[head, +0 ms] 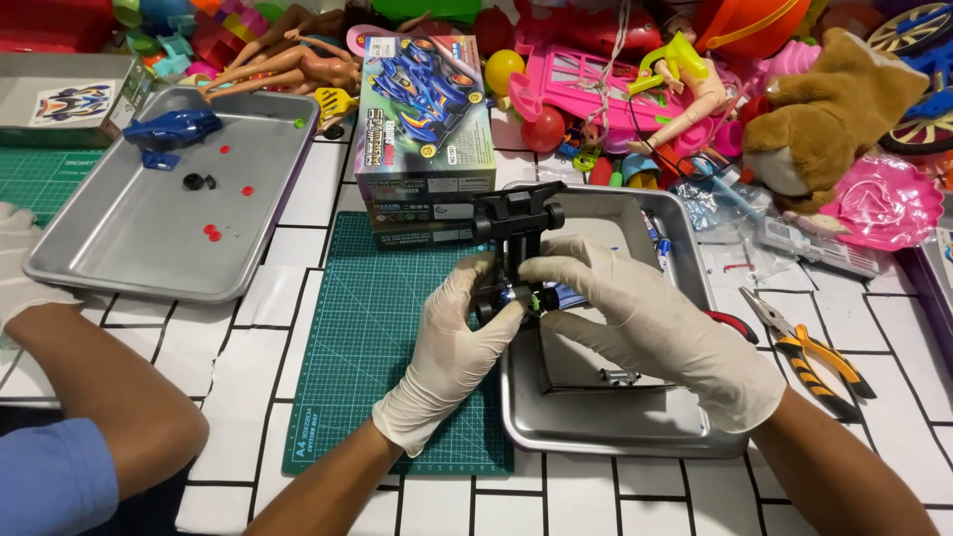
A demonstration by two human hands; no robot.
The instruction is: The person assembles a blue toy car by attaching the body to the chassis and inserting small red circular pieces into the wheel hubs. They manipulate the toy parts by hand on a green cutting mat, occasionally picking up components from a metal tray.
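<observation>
Both my hands wear white gloves and hold a black toy car chassis (516, 223) upright over a metal tray (695, 442). My left hand (459, 342) grips its lower end from the left, by a small wheel. My right hand (635, 318) closes on it from the right, fingertips at a green part near the middle. The chassis top sticks up in front of a colourful toy car box (422, 109).
A green cutting mat (372, 328) lies under my left hand. A second tray (139, 228) at left holds a blue car body (174, 129) and small red parts. Another person's gloved hand (22, 263) and arm rest at left. Orange-handled pliers (814, 352) lie right; toys crowd the back.
</observation>
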